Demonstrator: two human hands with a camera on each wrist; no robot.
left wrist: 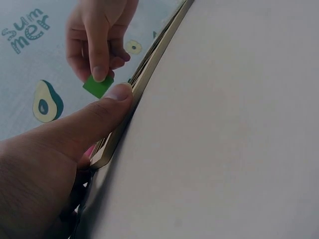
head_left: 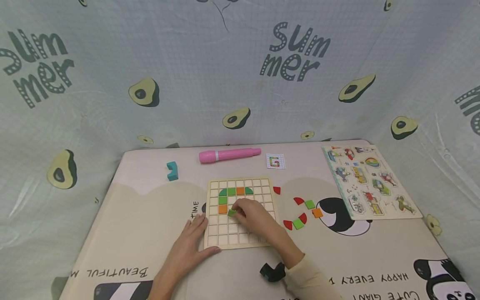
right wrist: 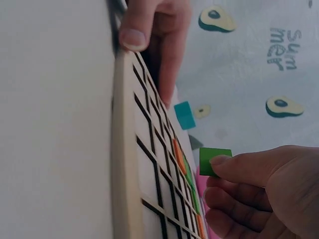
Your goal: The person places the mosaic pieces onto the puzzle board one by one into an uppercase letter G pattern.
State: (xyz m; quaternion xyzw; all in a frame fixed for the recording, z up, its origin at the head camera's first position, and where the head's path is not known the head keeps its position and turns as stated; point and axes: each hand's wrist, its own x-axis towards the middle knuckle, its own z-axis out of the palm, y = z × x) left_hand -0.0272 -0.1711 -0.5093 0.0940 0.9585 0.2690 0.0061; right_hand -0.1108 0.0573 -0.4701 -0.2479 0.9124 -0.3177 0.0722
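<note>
Right hand [head_left: 252, 213]: pinches a small green square tile [head_left: 232, 212] at frame centre, poised over the grid.
Left hand [head_left: 189, 246]: lies flat, fingers straight, thumb against the pale wooden grid board [head_left: 258, 239] (apparently steadying it).
Right of board: loose red, green, orange tiles [head_left: 303, 211].

Left hand [left wrist: 60, 149] thumb presses the board [left wrist: 144, 79] edge; fingers [left wrist: 99, 55] pinch a green tile [left wrist: 97, 86].

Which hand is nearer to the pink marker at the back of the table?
Right. The right hand is over the grid board's middle, closer to the pink marker; the left hand rests at the board's near-left corner.
</note>
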